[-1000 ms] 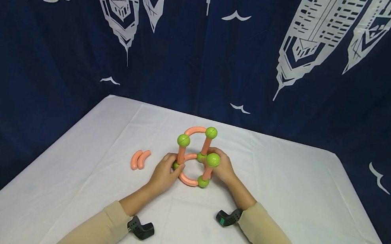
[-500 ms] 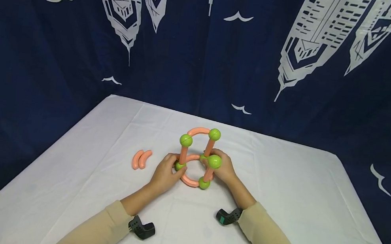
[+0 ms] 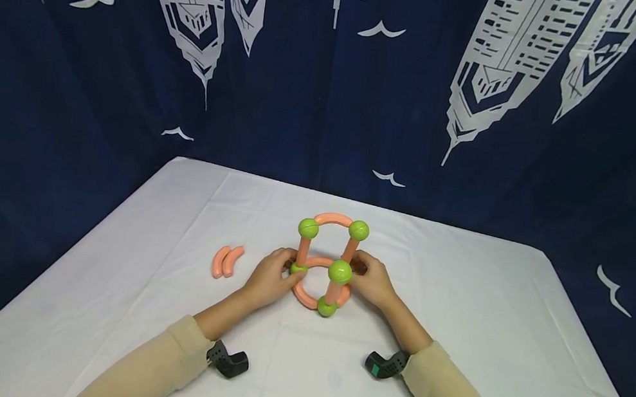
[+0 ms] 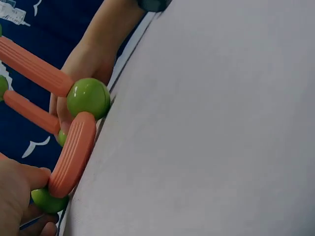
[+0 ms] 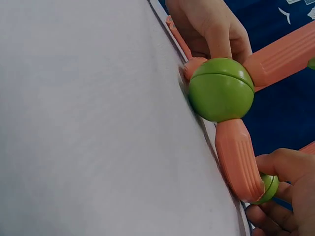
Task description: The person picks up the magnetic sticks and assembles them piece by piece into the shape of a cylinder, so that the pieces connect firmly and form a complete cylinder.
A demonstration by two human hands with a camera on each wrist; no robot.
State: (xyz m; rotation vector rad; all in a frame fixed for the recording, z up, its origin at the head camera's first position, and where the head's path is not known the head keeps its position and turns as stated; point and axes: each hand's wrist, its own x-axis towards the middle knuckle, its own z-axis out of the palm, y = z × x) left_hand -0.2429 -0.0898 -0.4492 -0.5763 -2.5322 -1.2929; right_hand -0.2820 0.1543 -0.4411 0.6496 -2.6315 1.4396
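A toy frame of orange rods and green balls stands mid-table in the head view. Curved rods (image 3: 304,296) form its bottom ring, and three straight rods rise to top balls. One curved rod (image 3: 334,218) joins the two rear top balls; the front top ball (image 3: 340,272) has no curved rod on it. My left hand (image 3: 270,279) grips the lower left ball (image 3: 298,269) between thumb and fingers. My right hand (image 3: 374,283) pinches the lower right ball (image 5: 268,191), which is hidden in the head view but shows in the right wrist view.
Two loose curved orange rods (image 3: 226,261) lie side by side on the white-covered table (image 3: 182,275), left of the left hand. A dark blue curtain (image 3: 302,126) with white prints hangs behind the table's far edge.
The frame has turned a little: its rear right side moved right and nearer, its front ball moved left. My right hand shifted slightly right; both hands keep hold. The loose rods lie as before.
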